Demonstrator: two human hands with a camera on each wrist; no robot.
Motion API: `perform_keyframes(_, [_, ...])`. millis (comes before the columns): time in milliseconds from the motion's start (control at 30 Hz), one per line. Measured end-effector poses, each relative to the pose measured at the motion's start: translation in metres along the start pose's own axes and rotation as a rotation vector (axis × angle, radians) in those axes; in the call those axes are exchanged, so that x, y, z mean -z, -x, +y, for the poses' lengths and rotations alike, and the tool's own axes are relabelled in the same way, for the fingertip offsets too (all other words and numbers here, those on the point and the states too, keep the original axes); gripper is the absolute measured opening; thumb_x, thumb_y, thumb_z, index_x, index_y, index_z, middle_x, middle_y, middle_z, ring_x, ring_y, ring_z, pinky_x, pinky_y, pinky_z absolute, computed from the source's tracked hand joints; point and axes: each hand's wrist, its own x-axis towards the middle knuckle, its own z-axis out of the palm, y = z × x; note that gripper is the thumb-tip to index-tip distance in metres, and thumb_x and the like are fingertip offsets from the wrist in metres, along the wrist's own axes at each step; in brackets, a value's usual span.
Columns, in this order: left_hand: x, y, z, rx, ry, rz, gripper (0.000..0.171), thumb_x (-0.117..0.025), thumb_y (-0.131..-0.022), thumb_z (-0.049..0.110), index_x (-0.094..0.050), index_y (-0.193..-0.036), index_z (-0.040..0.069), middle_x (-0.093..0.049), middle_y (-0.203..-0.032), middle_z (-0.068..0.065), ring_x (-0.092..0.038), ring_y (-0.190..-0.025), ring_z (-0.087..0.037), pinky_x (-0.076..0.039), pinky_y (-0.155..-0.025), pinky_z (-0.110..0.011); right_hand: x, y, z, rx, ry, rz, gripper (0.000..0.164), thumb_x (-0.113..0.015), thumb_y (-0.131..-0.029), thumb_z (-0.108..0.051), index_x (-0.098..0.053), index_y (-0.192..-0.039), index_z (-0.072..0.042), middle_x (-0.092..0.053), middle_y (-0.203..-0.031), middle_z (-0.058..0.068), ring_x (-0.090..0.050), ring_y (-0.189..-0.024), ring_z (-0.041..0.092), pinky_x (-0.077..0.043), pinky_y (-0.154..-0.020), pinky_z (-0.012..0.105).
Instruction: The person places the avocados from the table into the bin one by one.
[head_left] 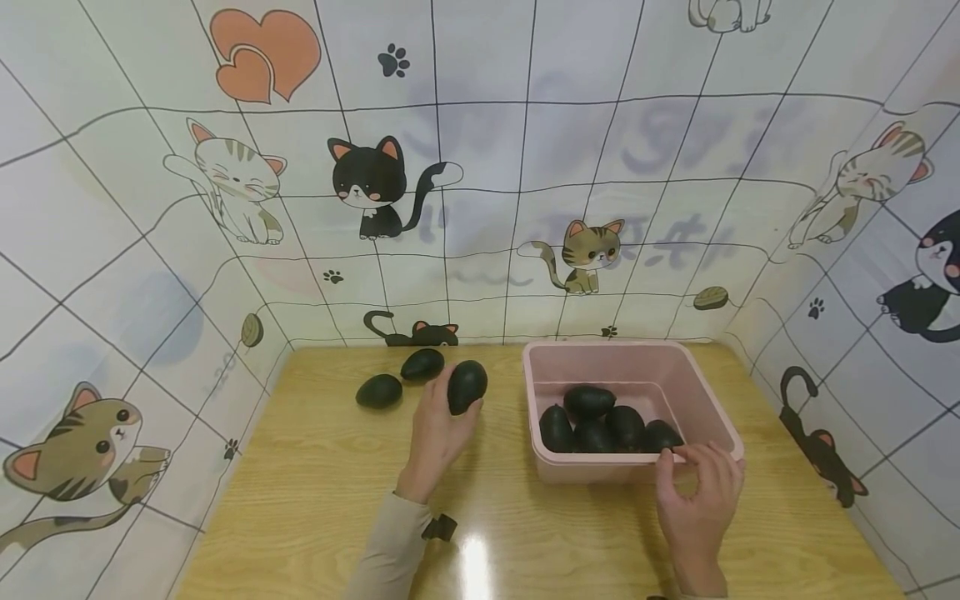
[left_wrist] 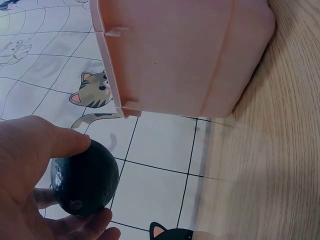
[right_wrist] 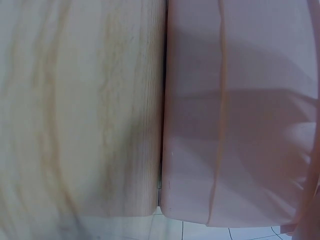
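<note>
Your right hand [head_left: 700,496] grips the pink bin [head_left: 600,472]; your left hand [head_left: 441,429] holds a dark avocado [head_left: 468,387].
Nearest you, the right hand points forward, thumb at the bin's front wall, fingers bent over its rim near the right corner. Your left arm [head_left: 393,546] reaches ahead, fingers and thumb curved around the avocado, lifted above the table [head_left: 300,508] left of the bin. Five avocados [head_left: 625,428] lie inside; two others [head_left: 378,392] rest beyond. Lettering [head_left: 678,233] on the wall [head_left: 487,150] is too blurred to read.
</note>
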Motion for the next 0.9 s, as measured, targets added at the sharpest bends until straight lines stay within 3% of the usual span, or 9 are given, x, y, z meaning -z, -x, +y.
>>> perform_keyframes(467, [0.006,0.003,0.015,-0.029,0.012,-0.014,0.072,-0.083,-0.093,0.027,-0.049,-0.155,0.013,-0.063,-0.135,-0.024,-0.068,-0.117,-0.042,-0.058,-0.093,-0.059,0.000,0.001,0.003,0.005,0.003,-0.005,0.021,-0.074,-0.085,-0.010,-0.070,-0.088,0.011,-0.070,-0.093,0.028,-0.050,-0.125,0.000,-0.016,-0.125,0.069])
perform_keyframes(633, [0.005,0.003,0.018,-0.048,0.012,-0.021,0.071,-0.083,-0.093,0.028,-0.051,-0.155,0.010,-0.063,-0.138,-0.023,-0.066,-0.122,-0.040,-0.057,-0.097,-0.058,0.000,0.001,0.002,0.023,0.007,0.002,0.022,-0.074,-0.086,-0.012,-0.070,-0.087,0.009,-0.069,-0.090,0.025,-0.060,-0.115,0.023,-0.023,-0.124,0.065])
perform_keyframes(900, [0.005,0.003,0.025,-0.076,0.013,-0.028,0.073,-0.083,-0.093,0.028,-0.051,-0.155,0.008,-0.061,-0.144,-0.022,-0.064,-0.127,-0.040,-0.055,-0.102,-0.059,0.000,0.000,0.001,0.035,0.009,0.005,0.023,-0.074,-0.087,-0.014,-0.070,-0.087,0.010,-0.069,-0.089,0.025,-0.057,-0.106,0.049,-0.026,-0.122,0.063])
